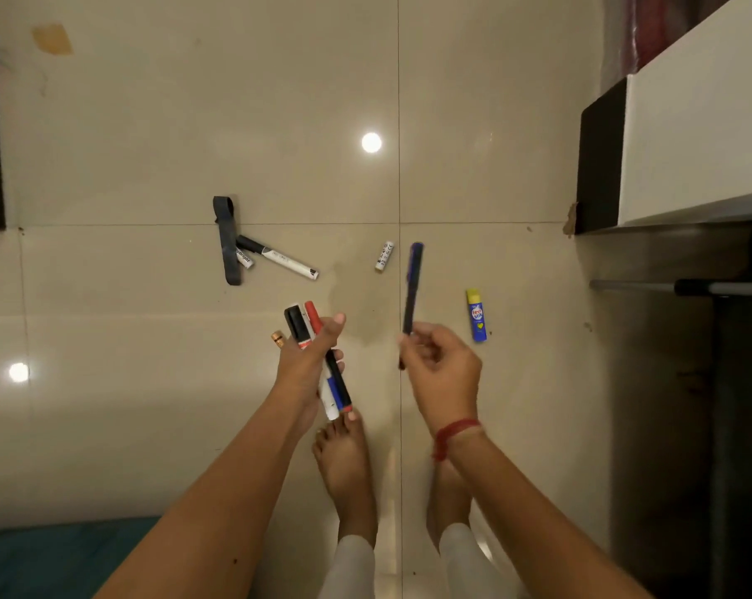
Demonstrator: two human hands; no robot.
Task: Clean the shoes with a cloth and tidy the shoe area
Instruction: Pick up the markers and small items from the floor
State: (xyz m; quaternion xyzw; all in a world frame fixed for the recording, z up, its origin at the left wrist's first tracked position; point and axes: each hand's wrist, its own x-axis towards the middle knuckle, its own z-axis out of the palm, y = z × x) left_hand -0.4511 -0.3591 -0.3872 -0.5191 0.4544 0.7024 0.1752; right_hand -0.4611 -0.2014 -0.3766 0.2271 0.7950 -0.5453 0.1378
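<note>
Reference: 12 o'clock points away from the person, across the tiled floor [149, 144].

Left hand [309, 365]: clenched round a bundle of markers [339, 389]. The black and red caps point to 11 o'clock, and the butts sit above the bare left foot [344, 464].

Right hand [441, 373]: fingertips pinch the lower end of a dark pen [413, 287], held nearly upright towards 12 o'clock and clear of the floor. A red thread [454, 434] circles this wrist.

Loose items on the floor:
- A glue stick [476, 315], blue with a yellow cap, lies at 1 o'clock from the right hand, near it.
- A small white cylinder [384, 255] with black print lies at 12 o'clock between the hands, just left of the pen tip.
- A white marker [279, 257] with a black cap lies at 11 o'clock from the left hand.
- A dark strap [227, 239] lies beside that marker's cap and overlies a shorter white marker [244, 258], partly hiding it.
- A gold-tipped object [278, 338] lies at 10 o'clock, touching the left hand's outline and half hidden by it.

Surroundings: a white cabinet [689, 123] with a dark end panel stands at 2 o'clock. A metal rod [633, 285] lies at 3 o'clock.
</note>
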